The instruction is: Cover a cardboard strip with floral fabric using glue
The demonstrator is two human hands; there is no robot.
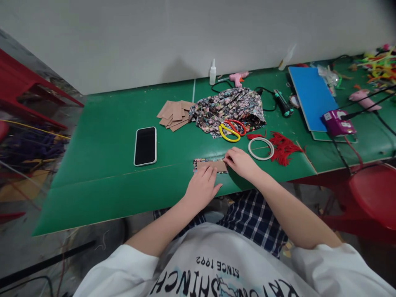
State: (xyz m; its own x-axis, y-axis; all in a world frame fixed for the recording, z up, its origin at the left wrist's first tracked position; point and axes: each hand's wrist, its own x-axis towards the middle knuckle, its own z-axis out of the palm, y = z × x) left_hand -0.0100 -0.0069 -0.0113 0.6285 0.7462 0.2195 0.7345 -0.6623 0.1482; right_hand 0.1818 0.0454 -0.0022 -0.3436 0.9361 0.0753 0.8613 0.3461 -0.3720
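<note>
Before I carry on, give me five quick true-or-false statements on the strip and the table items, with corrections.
1. The left grip rests on a cardboard strip. True.
2. Nothing lies under that strip. False: a floral fabric piece does.
3. The scissors have one yellow and one red handle. True.
4. The phone lies right of the scissors. False: it lies to their left.
5. The pale ring lies beside red threads. True.

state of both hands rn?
Left hand: open, fingers on the cardboard, thumb spread.
Right hand: fingers bent at the cardboard's right end; whether they are pinching it cannot be told.
</note>
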